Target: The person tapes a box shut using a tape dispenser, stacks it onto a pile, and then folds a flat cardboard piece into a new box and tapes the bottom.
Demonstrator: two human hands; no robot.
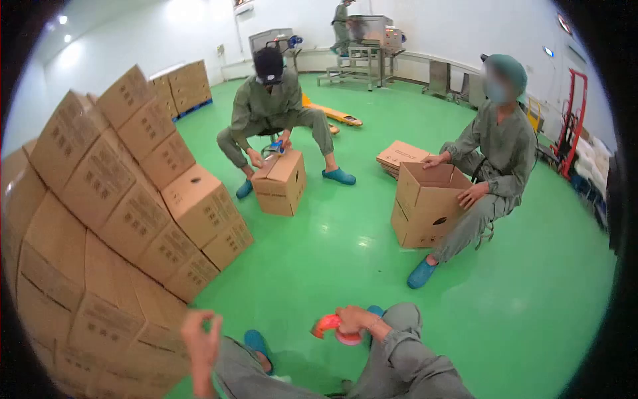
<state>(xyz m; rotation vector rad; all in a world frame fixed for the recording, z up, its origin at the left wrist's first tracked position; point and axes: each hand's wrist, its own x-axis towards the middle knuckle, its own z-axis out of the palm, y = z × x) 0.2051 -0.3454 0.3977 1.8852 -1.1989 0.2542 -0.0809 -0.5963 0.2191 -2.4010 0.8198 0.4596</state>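
My right hand is wrapped round the handle of a red tape dispenser, held over my lap near the bottom centre. My left hand is raised at the lower left, beside the stacked cartons. Its fingers are curled, and whether anything sits between them is too blurred to tell. Neither hand touches a carton. Below the hands, my knees are apart and a blue clog shows on the green floor.
A seated person tapes a closed carton. Another seated person holds an open carton, beside flat cartons. Behind are a yellow pallet jack, a red lift and a machine with a person.
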